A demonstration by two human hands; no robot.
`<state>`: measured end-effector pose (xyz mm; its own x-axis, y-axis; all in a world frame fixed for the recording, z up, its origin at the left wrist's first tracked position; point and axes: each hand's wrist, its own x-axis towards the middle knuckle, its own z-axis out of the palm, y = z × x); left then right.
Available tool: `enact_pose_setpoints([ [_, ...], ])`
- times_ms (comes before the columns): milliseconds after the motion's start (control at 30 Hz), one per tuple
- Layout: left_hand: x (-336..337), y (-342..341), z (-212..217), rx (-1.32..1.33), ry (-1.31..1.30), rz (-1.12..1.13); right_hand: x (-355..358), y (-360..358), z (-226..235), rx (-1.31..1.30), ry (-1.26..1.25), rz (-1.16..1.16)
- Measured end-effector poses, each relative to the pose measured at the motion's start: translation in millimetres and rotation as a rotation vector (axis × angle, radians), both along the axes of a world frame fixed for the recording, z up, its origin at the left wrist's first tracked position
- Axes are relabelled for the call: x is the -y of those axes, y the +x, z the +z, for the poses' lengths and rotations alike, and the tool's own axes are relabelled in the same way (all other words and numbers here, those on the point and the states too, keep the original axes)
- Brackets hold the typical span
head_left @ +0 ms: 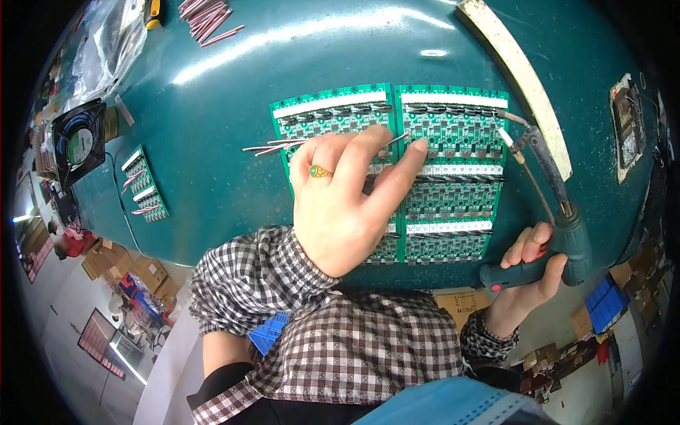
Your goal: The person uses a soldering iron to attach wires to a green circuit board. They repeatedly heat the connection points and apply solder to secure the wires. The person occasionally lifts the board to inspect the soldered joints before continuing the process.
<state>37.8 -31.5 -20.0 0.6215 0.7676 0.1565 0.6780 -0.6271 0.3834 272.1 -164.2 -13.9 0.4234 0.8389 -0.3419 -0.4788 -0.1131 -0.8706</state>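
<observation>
While two green circuit board panels (425, 170) lie side by side near the middle of the teal bench (212, 142), reaching down to its near edge, the left hand (347, 198) rests flat on the seam between them, which looks meant to pin them so they do not slide. Its thumb and forefinger are pinched together on a thin pink-sleeved wire lead (280, 147), held low and nearly level over the left panel with its free end pointing toward the bench's left edge; a grip that fine suits steering a small part into a row of pads. A ring with a green stone sits on one finger.

At the right edge of the panels, the right hand (528, 265) is closed around the teal grip of a pistol-style soldering iron (559, 205). The iron's long shaft slopes up and inward, so its tip comes down at the top right corner of the right panel, close to the white strip there, while the hand itself stays off the bench's near edge, away from the heat.

Farther out, a smaller green board (145, 185) carrying a few of the same leads lies toward the left edge, near a black cooling fan (79, 142). More pink leads (209, 18) are heaped at the far left corner beside clear plastic bags (106, 49). A pale curved strip (520, 74) runs along the far right side.
</observation>
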Motion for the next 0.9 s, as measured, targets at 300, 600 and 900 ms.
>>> enact_pose_setpoints([
  [300, -6, -6, 3, 0.122, -0.06, -0.023, 1, 3, -4, -0.042, 0.028, 0.014],
  [600, -21, -4, 4, 0.193, -0.084, 0.054, 1, 6, -5, -0.056, 0.035, 0.029],
  [900, -28, 0, 0, 0.188, -0.172, 0.107, 0, 6, -5, 0.013, -0.006, 0.07],
])
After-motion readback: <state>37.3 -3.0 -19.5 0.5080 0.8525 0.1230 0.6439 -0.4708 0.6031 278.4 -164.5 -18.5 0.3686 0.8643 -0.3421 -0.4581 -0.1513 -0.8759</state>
